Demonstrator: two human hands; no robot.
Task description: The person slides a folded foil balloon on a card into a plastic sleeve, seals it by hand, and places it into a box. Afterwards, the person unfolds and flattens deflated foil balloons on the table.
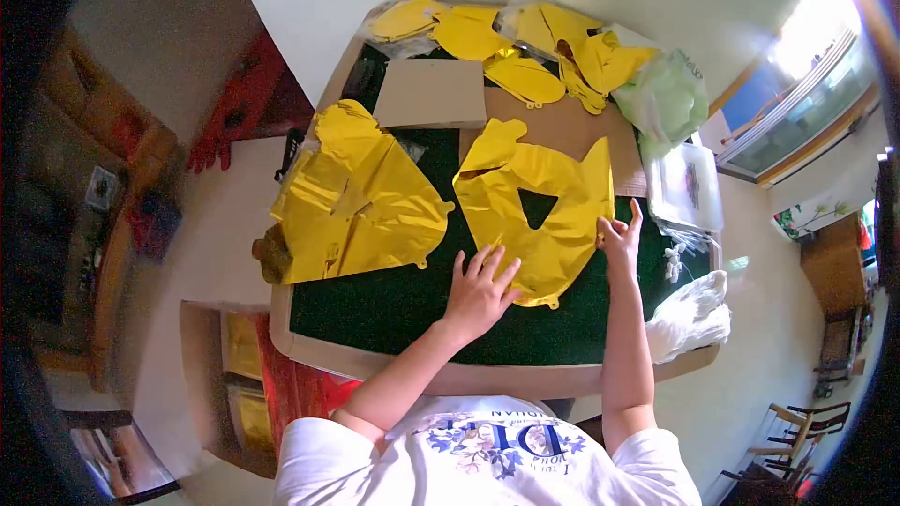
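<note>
A flat, uninflated yellow foil balloon (553, 258) with a triangular hole and a small tab at its lower edge lies on the green tabletop in front of me. My left hand (480, 295) rests with fingers spread on its lower left edge. At the right edge, my right hand (620, 239) has its index finger stretched upward, while the thumb and curled fingers pinch the foil. Left of this balloon lies a stack of similar yellow foil balloons (375, 215), creased and overlapping, with several tabs on the right side.
More yellow foil pieces (469, 35) lie along the far edge, some in clear plastic. A cardboard box (431, 94) sits in front of them. On the right are a pale green plastic bag (664, 103), a clear plastic container (689, 186) and a white bundle (691, 317).
</note>
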